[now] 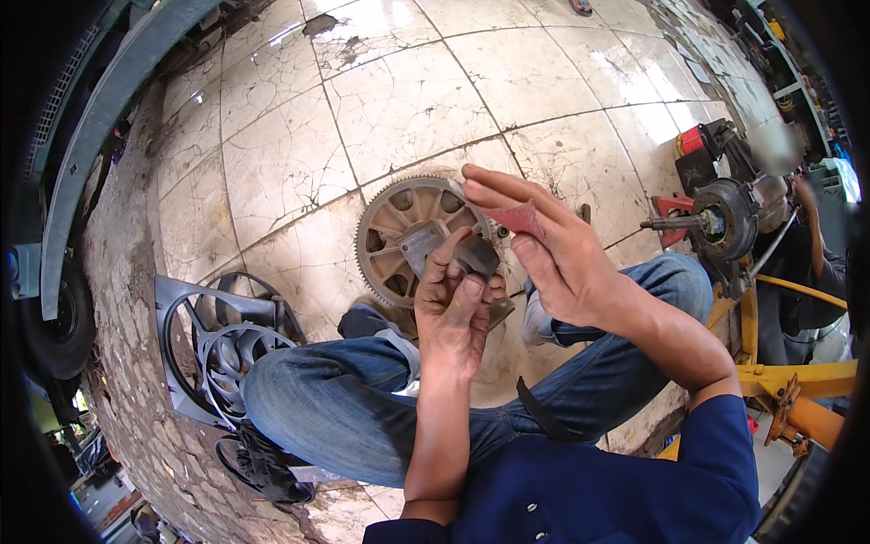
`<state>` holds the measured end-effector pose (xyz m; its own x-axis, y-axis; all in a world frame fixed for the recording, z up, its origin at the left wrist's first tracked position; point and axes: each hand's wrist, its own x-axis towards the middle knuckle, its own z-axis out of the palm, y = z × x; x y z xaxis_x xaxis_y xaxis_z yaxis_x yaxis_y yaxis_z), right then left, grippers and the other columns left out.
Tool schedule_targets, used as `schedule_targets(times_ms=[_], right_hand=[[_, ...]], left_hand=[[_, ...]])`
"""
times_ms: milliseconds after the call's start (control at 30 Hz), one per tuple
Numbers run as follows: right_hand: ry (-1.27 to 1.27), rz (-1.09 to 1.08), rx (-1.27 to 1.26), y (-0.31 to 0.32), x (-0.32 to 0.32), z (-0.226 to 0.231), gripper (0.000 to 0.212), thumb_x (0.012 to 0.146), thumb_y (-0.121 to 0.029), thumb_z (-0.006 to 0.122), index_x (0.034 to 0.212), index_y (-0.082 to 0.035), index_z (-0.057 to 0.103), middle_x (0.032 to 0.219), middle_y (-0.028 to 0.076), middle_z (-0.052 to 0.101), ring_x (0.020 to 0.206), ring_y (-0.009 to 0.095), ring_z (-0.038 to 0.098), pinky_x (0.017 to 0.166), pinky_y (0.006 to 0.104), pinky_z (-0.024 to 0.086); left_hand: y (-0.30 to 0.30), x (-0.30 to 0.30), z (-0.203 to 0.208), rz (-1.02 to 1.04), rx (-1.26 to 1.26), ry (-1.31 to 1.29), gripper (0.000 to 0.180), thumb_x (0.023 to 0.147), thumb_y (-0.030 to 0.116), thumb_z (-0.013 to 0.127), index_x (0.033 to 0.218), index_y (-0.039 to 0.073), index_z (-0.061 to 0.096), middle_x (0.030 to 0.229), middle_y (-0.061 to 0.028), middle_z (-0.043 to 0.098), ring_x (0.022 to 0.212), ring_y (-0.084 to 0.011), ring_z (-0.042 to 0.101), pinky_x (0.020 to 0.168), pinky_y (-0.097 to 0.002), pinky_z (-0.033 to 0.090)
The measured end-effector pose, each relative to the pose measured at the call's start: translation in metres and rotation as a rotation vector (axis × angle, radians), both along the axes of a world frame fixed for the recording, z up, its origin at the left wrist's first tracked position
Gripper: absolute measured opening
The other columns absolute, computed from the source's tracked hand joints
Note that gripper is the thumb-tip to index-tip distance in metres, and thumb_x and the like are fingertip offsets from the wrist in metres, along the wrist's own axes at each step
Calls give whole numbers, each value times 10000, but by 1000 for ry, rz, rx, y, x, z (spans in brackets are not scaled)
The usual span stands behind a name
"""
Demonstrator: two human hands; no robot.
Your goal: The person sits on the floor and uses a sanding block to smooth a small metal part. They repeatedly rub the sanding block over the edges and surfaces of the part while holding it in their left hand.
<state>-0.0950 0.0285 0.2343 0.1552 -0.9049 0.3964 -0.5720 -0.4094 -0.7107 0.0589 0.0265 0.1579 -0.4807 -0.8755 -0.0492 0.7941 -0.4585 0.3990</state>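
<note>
In my left hand (450, 322) is a small dark grey, rounded metal part (477, 257), held between the thumb and fingers. My right hand (564, 263) hovers just to its right with a folded piece of reddish sandpaper (519, 219) pinched between thumb and fingers. The fingers of that hand stretch out long toward the upper left. Beneath both hands, a toothed metal flywheel (373, 240) lies on the tiles. A squarish metal plate (419, 243) shows at the wheel's middle, partly covered by my left fingers.
My bent knees flank the wheel. Grey fan shrouds (227, 349) lie at left, near a vehicle's bumper (86, 136). On the right stand a machine assembly with a shaft (725, 218) and yellow steel beams (797, 379). Another person's arm (809, 222) is beside them.
</note>
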Motion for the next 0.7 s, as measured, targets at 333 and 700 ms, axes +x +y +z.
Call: schedule_targets(times_ms=[333, 700], right_hand=[[278, 22, 39, 5, 11, -12, 460, 953, -253, 529, 1366, -59, 477, 1409, 146, 463, 1293, 294, 448, 1076, 449, 346], [274, 98, 64, 5, 10, -21, 517, 991, -271, 437, 1457, -68, 347, 1467, 158, 371, 1340, 313, 365, 1101, 439, 287]], left_hand=[[-2, 1, 7, 143, 112, -281, 360, 948, 44, 567, 1302, 63, 504, 1259, -76, 568, 1086, -171, 592, 897, -306, 534], [-5, 1, -7, 173, 55, -320, 431, 976, 167, 548, 1376, 91, 406, 1429, -126, 423, 1283, -273, 462, 1071, -437, 415]])
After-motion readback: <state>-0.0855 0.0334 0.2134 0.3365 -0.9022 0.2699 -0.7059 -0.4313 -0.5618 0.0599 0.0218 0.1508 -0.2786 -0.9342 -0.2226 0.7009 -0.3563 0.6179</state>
